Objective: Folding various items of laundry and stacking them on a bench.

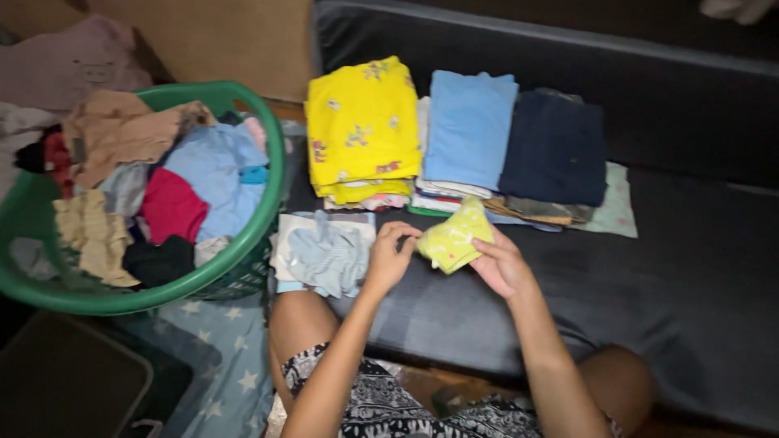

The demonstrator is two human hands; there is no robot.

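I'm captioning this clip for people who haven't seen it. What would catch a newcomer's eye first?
Likely the small yellow-green garment held between the left hand and right hand at the centre. Behind it, folded stacks lie on the dark sofa, the bright yellow floral stack standing out beside a light blue one and a navy one. At the left, a green laundry basket brims with unfolded clothes.

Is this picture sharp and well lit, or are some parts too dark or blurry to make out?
In the head view, light falls mostly on the folded stacks, so the yellow garment reads clearly; the dark couch and lower left corner sink into shadow; the whole frame is slightly soft, and the left hand and right hand holding a small yellow-green cloth look a little smeared; no glare.
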